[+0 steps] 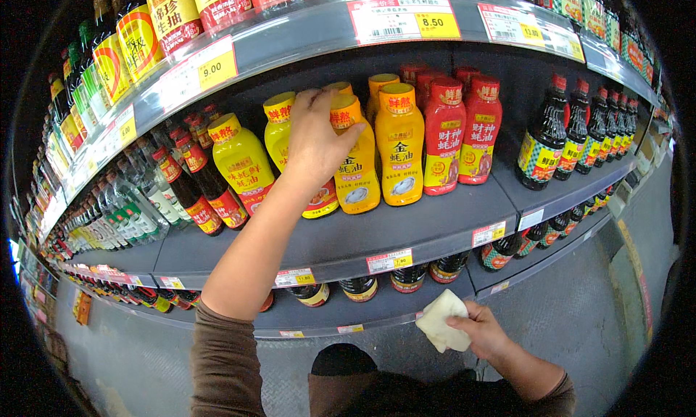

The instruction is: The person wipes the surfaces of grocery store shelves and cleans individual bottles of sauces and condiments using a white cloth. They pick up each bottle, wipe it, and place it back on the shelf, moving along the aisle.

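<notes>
My left hand (318, 137) reaches onto the middle shelf among squeeze bottles of oyster sauce. Its thumb lies against the shoulder of a yellow oyster sauce bottle (359, 186) with an orange cap. The fingers bend over between that cap and a yellow-green sauce bottle (278, 126), which the hand partly covers; whether they grip anything is hidden. Another yellow bottle (401, 150) stands just to the right, beside red oyster sauce bottles (445, 139). Low in front of the shelves, my right hand (484, 330) pinches a folded, pale cloth (445, 322).
Dark soy sauce bottles (541, 139) line the shelf's right side. Clear bottles (133, 207) and a leaning red-labelled bottle (187, 191) are at left. The upper shelf edge (304, 44) juts out above my left hand. More bottles (408, 278) stand on the bottom shelf.
</notes>
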